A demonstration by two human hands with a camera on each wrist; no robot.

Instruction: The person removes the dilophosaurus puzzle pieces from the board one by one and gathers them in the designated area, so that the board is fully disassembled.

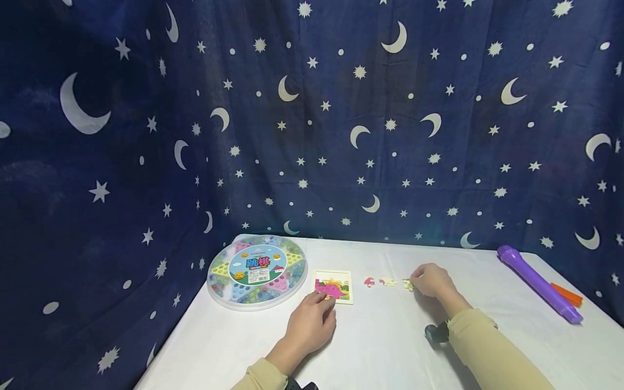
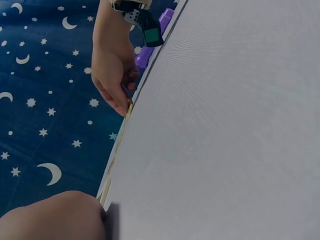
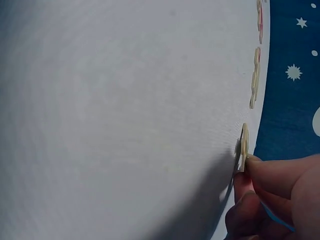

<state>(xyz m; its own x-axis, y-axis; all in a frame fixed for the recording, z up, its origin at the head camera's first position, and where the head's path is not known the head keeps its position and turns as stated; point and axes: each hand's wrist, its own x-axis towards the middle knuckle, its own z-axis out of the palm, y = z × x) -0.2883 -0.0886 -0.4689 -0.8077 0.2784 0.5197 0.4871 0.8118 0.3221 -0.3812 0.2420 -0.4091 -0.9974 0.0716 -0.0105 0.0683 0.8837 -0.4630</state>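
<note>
A small framed jigsaw puzzle [image 1: 343, 274] with a pink dinosaur picture lies on the white table. My left hand [image 1: 312, 321] rests at its lower edge with fingertips touching it; in the left wrist view only the rounded back of that hand [image 2: 55, 217] shows, hiding its fingertips. To the right, my right hand [image 1: 431, 280] pinches a yellowish puzzle piece [image 3: 244, 142] between thumb and fingers, low over the tabletop. Left of it lie two loose pieces in a row, a pink and yellow piece [image 1: 388, 281] and a pink piece [image 1: 369, 281].
A round Chinese checkers set [image 1: 287, 290] with marbles under a clear cover lies at the left. Near the right edge are a purple tube-like stick [image 1: 538, 284] and an orange object [image 1: 567, 294]. A dark blue star-and-moon curtain [image 1: 336, 97] hangs behind and left.
</note>
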